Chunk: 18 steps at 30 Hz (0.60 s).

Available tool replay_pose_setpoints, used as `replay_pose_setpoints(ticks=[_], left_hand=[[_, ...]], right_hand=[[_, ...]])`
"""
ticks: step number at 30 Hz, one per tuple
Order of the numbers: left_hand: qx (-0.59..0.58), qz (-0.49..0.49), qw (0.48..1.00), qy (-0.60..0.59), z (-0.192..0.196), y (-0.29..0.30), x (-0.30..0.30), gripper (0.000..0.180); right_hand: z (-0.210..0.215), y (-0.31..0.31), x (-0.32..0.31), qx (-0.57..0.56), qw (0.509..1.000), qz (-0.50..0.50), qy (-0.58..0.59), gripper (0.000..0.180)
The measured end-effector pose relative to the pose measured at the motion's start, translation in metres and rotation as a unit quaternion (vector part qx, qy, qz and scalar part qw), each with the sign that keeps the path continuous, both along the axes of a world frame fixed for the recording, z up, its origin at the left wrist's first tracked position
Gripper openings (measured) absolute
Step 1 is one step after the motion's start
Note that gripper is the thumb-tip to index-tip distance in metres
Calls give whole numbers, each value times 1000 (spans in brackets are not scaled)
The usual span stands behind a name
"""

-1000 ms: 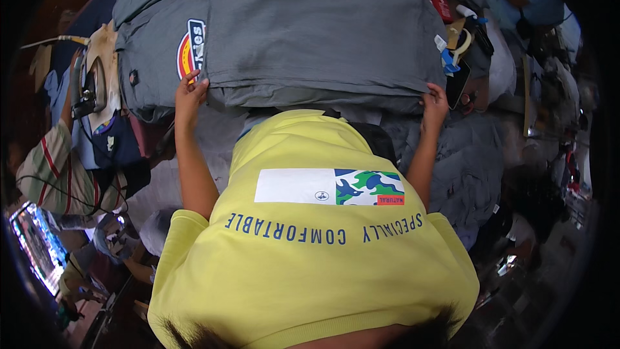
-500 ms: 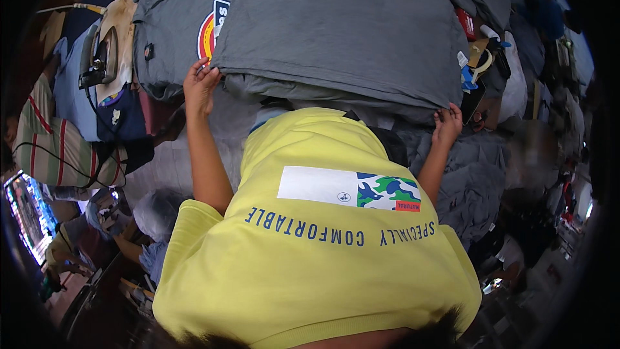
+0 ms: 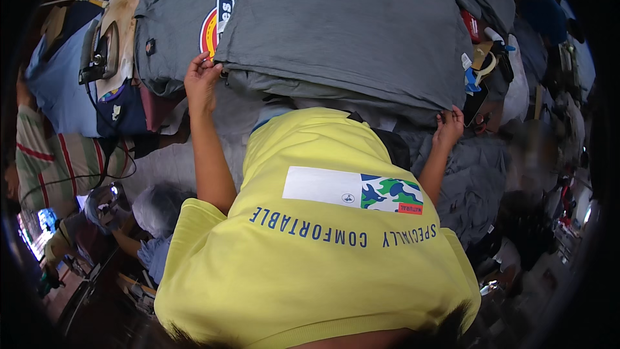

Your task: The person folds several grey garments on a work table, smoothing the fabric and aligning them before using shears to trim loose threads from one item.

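A dark grey T-shirt (image 3: 349,32) lies spread before me, its near edge running between my hands. With fingers pinched together, my left hand (image 3: 203,77) grips the left end of that edge, just below a red, yellow and navy printed patch (image 3: 210,31). My right hand (image 3: 447,127) pinches the right corner of the same edge. More grey cloth sits under and to the left of the shirt; where one layer ends and another begins is hard to tell.
An iron (image 3: 107,52) with a black cord stands on a scorched cloth at the left. Blue tape, scissors (image 3: 479,123) and a red item (image 3: 469,24) lie at the right, near crumpled grey cloth (image 3: 468,181). A person in a striped garment (image 3: 74,161) is at far left.
Both hands keep their hold on the shirt edge and have barely moved. The striped garment at far left has shifted, and my view has tilted slightly.
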<state>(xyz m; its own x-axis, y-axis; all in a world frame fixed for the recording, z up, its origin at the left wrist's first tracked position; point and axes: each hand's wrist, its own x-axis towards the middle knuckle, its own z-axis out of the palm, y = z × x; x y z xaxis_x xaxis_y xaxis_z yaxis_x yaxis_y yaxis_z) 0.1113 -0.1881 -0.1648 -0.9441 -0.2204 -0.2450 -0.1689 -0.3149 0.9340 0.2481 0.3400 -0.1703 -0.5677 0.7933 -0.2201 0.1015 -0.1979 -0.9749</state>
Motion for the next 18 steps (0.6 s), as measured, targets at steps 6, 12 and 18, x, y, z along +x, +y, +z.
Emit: replay_pose_setpoints(ticks=[6,12,18], left_hand=[[-264,-35,963,42,1,11,-5,35],[-546,-94,803,220,31,57,-4,34],[-612,-234,678,333,55,133,-3,28]], right_hand=[[-9,-8,-3,93,994,-34,-51,26],[-23,-16,-9,214,977,4,-13,41],[-14,-24,-11,305,950,-4,-72,40]])
